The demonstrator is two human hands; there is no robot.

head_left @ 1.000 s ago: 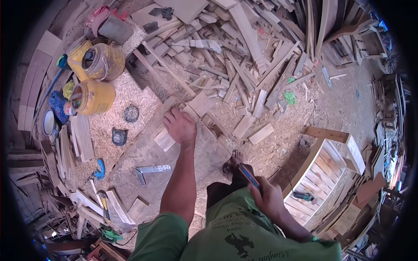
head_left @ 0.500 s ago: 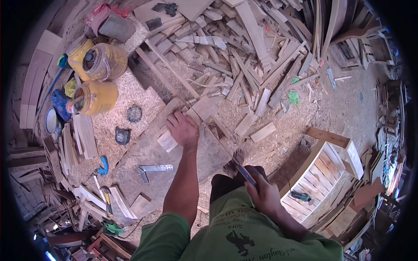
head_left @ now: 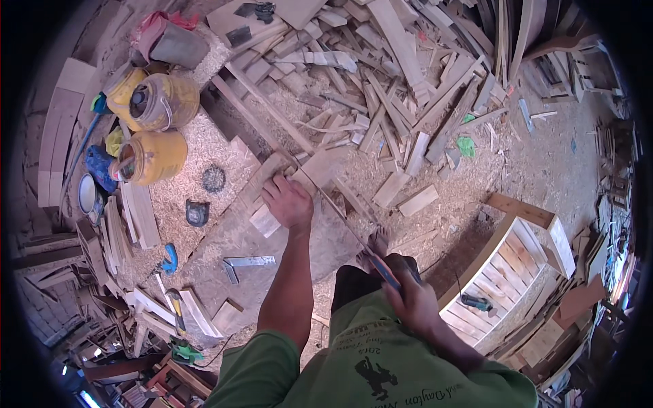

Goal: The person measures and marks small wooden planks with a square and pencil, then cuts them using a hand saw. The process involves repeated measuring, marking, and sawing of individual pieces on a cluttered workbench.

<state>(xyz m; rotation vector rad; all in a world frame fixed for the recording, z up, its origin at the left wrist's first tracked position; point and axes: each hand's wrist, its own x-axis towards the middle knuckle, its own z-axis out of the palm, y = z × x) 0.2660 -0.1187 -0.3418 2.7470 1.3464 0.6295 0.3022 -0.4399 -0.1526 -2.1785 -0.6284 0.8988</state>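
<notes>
My right hand (head_left: 415, 299) grips a handsaw by its blue and orange handle (head_left: 385, 273). The narrow saw blade (head_left: 347, 226) runs diagonally up and left to a wooden board (head_left: 269, 173) on the low work surface. Bent over the board, my left hand (head_left: 291, 205) holds it down just left of the blade. A paler wooden end (head_left: 264, 222) shows below that hand; how it joins the board is hidden. Across the blade lies a flat piece of wood (head_left: 318, 167). A metal try square (head_left: 249, 261) rests on the surface nearer me, left of my forearm.
Yellow jerrycans (head_left: 158, 158) stand far left on sawdust. A hammer (head_left: 177, 309), a blue-handled tool (head_left: 170, 258) and a green power tool (head_left: 185, 351) lie at left. Wood offcuts (head_left: 381, 102) cover the far ground. A slatted wooden frame (head_left: 500, 262) stands right, a drill-like tool (head_left: 476, 302) on it.
The view has shifted slightly, so the surroundings sit a little lower and farther right. My right hand and the saw have moved slightly toward the board. My left hand keeps its place on it.
</notes>
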